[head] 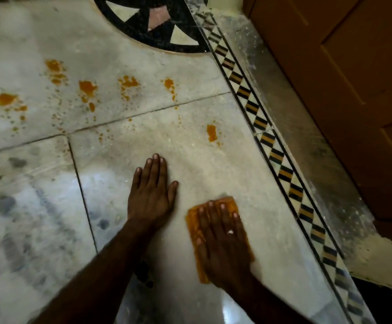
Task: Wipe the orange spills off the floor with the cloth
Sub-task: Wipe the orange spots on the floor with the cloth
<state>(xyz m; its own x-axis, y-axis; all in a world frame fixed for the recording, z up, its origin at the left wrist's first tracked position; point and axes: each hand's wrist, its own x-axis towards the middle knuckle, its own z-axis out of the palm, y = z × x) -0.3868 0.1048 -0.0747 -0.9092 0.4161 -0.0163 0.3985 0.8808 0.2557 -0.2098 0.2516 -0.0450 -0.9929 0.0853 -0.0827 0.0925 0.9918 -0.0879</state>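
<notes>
An orange cloth [194,224] lies flat on the pale marble floor [213,178], low in the head view. My right hand [223,237] presses on it with straight, spread fingers and covers most of it. My left hand [151,195] rests flat on the bare floor just left of the cloth, fingers straight. Several orange spills dot the floor farther away: one blotch [211,132] ahead of my right hand, and a row of blotches [87,88] with small splatters across the upper left.
A checkered black, tan and white inlay border [276,157] runs diagonally on the right, with a raised stone sill [307,127] and a brown wooden door [353,78] beyond. A dark circular floor inlay [153,26] lies at the top. Grey smudges mark the floor at left.
</notes>
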